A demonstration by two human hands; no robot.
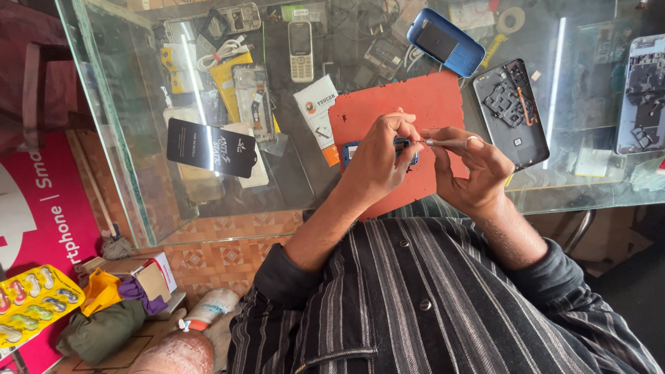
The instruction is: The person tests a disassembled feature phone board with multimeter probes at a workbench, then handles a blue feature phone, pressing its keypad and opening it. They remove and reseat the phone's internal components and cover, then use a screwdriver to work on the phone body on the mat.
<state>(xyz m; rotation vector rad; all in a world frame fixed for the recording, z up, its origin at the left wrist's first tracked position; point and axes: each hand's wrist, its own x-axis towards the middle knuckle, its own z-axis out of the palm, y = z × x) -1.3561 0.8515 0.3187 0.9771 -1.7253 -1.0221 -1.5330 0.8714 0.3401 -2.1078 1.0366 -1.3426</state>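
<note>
phone: [352, 150] small, blue-edged, lies on the red mat, mostly hidden under the left hand; only its left end and a sliver near the tool tip show
left hand: [377, 156] fingers curled together, clamped on the phone, pinning it flat
right hand: [478, 170] fingers pinched shut on the screwdriver, ring on one finger
screwdriver: [447, 143] thin, silver, near level, tip at the phone's right end just past the left fingertips
mat: [436, 100] red, ragged edges, on the glass counter; bare stretch above the hands, near edge runs down to the counter's front edge
counter: [138, 138] glass top, front edge close to the person's chest, left edge slants down toward the floor
back cover: [511, 114] grey, just beside the mat's right edge, near the right hand
blue case: [445, 41] past the mat's top right corner, well apart from the hands
black pack: [211, 147] left of the mat, under the glass
room: tight on the right by the cover, open mat above
</note>
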